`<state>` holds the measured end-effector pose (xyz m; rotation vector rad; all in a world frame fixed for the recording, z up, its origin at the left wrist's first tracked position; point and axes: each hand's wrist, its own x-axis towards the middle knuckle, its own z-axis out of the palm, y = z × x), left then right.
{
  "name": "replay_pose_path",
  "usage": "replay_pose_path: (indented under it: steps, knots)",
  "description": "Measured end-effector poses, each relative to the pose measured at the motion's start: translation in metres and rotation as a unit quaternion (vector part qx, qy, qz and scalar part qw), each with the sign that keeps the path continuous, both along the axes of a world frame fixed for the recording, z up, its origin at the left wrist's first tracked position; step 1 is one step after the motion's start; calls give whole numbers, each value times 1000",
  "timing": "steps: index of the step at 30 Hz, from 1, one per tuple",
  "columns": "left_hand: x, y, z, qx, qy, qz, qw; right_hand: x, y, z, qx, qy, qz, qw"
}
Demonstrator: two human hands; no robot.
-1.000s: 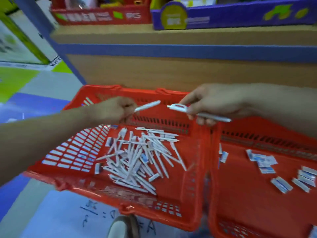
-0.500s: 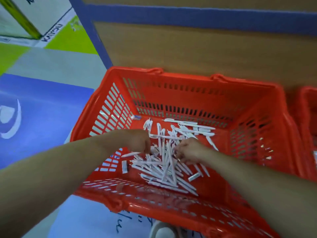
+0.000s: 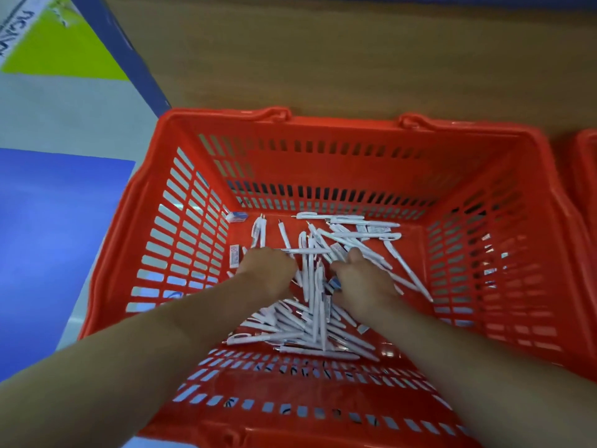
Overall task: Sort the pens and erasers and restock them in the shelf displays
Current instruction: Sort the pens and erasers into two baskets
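Both hands reach down into a red slatted basket (image 3: 181, 253) and rest on a loose heap of white pens (image 3: 310, 321) on its floor. The left hand (image 3: 266, 270) lies knuckles-up with its fingers curled under and buried among the pens; 1 pen (image 3: 307, 250) runs crosswise just past its fingertips and touches them, but I cannot tell whether the hand has closed on any pen. The right hand (image 3: 360, 279) is likewise curled, palm down, with its thumb pointing away from the person. Against its inner edge, between the 2 hands, sits a small blue-and-white piece (image 3: 336, 284); whether the fingers pinch it I cannot tell.

Between the hands a bundle of pens lies lengthwise, running back toward the wrists. More pens fan out beyond the right hand's fingertips and off to its outer side, toward the basket's right wall. Beyond the left hand, near the far left corner, lies a blue-and-white eraser (image 3: 236, 216), clear of the hand. Just outside the left hand lies a white-labelled eraser (image 3: 234, 254), close beside it but apart.

At the far right of the view, a 2nd red basket (image 3: 588, 176) shows only its edge.
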<state>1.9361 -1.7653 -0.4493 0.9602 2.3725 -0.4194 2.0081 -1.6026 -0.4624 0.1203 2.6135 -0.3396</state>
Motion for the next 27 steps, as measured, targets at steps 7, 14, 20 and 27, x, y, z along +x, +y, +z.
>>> replay_pose_path:
  steps: [7,14,20,27]
  knots:
    - [-8,-18,-16,79,-34,18,996,-2,14,-2,-75,21,-115,990]
    - [-37,-24,-6,122,8,183,975,-18,34,-14,-201,73,-280,936]
    - [-37,-42,-6,-18,105,124,987,-16,26,-23,-91,103,-118,983]
    - [-36,-41,-6,-31,98,99,990,-21,21,-20,-44,118,-141,982]
